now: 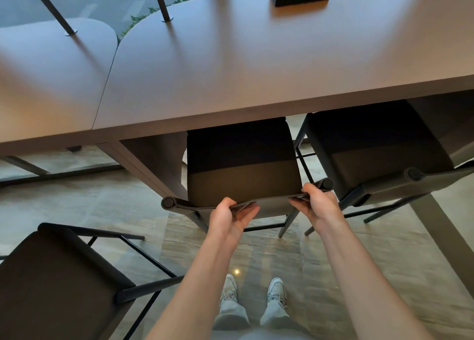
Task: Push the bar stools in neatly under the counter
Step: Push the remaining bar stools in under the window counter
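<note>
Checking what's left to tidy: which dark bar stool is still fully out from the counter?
The dark stool at lower left, clear of the brown counter; the other two sit partly under it.

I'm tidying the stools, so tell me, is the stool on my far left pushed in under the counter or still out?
Out. The left stool stands wholly clear of the counter edge, on open floor.

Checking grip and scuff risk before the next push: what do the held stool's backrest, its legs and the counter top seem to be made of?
Backrest: looks like dark fabric or soft leather; the thin edge bends under both hands.
Legs: thin black tubes, probably painted metal.
Counter top: smooth matte brown, likely laminate or coated wood; faint sheen.
</note>
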Demonstrator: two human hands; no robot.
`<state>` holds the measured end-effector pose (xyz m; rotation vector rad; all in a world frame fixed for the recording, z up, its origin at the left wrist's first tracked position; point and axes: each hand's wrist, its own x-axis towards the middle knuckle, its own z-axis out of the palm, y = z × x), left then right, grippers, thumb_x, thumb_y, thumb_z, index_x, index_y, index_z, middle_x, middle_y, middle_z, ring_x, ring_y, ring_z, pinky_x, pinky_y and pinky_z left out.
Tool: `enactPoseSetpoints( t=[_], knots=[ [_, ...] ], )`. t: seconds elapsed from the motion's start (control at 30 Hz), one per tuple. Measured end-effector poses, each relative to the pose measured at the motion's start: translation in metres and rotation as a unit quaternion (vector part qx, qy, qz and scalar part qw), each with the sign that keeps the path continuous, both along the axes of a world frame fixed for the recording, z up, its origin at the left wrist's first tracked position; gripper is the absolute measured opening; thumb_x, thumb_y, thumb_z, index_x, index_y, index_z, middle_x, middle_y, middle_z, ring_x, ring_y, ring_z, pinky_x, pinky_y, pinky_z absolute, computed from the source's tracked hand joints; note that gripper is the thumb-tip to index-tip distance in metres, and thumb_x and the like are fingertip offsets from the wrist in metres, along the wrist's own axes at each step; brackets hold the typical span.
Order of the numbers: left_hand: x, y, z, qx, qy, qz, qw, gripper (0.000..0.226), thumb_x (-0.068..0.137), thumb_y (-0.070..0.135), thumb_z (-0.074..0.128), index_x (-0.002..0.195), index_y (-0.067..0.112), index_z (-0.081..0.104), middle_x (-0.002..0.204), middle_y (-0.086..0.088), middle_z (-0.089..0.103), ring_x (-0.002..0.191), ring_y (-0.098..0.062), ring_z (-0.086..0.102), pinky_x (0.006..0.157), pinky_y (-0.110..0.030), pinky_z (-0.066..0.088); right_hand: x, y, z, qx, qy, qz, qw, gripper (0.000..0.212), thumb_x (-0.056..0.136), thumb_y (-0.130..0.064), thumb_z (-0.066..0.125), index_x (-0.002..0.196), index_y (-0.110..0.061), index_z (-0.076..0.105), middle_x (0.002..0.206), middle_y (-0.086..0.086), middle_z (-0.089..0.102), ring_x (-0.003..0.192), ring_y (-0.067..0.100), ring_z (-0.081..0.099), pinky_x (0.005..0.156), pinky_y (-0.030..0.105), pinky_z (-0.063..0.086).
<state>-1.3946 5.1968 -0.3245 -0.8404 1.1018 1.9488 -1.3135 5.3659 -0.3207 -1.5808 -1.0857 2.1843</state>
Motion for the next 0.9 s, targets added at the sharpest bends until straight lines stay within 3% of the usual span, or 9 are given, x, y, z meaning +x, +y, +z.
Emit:
enactPoseSetpoints(
  t=[0.2,0.3,0.47,0.57,0.73,0.9],
  knots=[
    [0.003,0.000,-0.012,-0.017,0.027,-0.020,0.999,0.024,0.101,0.003,0.046,0.119,-0.007,0.058,0.119,-0.033,0.066,0.107,-0.044,0.070,0.083,-0.050,0.061,0.004,0.005,-0.004,-0.017,0.011,0.008,1.000,0.005,0.096,-0.005,0.059,0.098,0.000,0.060,0.104,0.016,0.068,0.095,0.025,0.069,0.093,0.043,0.057],
    [0.005,-0.004,-0.017,-0.029,0.029,-0.023,0.999,0.032,0.102,0.009,0.051,0.130,-0.005,0.055,0.129,-0.033,0.062,0.103,-0.040,0.072,0.081,-0.049,0.062,0.007,-0.002,-0.008,-0.025,0.013,-0.002,1.000,0.025,0.096,-0.016,0.065,0.114,0.000,0.060,0.115,0.015,0.066,0.104,0.027,0.068,0.095,0.044,0.057],
    [0.010,-0.011,-0.017,-0.051,0.031,-0.038,0.997,0.032,0.099,0.019,0.062,0.126,0.003,0.057,0.124,-0.026,0.067,0.105,-0.035,0.073,0.082,-0.049,0.062,0.008,-0.015,-0.011,-0.071,0.029,0.013,0.997,0.044,0.095,-0.028,0.066,0.131,-0.005,0.054,0.128,0.017,0.062,0.112,0.030,0.066,0.097,0.045,0.056],
    [0.014,-0.015,-0.015,-0.104,0.058,-0.061,0.991,0.037,0.097,0.030,0.067,0.125,0.008,0.059,0.119,-0.018,0.071,0.106,-0.029,0.072,0.078,-0.043,0.062,0.005,-0.024,-0.010,-0.074,0.026,0.036,0.996,0.045,0.096,-0.029,0.066,0.131,-0.005,0.052,0.127,0.017,0.061,0.110,0.029,0.066,0.093,0.043,0.057],
    [0.015,-0.019,-0.005,-0.153,0.091,-0.051,0.983,0.026,0.102,0.017,0.057,0.120,0.000,0.059,0.120,-0.020,0.068,0.105,-0.027,0.070,0.078,-0.042,0.061,-0.001,-0.033,-0.002,-0.091,0.037,0.036,0.994,0.035,0.102,-0.018,0.054,0.132,0.000,0.049,0.130,0.022,0.058,0.108,0.035,0.067,0.087,0.044,0.058],
    [0.017,-0.025,0.014,-0.182,0.112,-0.052,0.976,0.017,0.102,0.013,0.048,0.108,0.004,0.061,0.119,-0.017,0.068,0.102,-0.026,0.071,0.095,-0.049,0.057,-0.004,-0.035,0.015,-0.081,0.038,0.051,0.995,0.029,0.101,0.003,0.043,0.128,0.009,0.046,0.131,0.028,0.054,0.114,0.036,0.063,0.096,0.048,0.054]
  ],
)
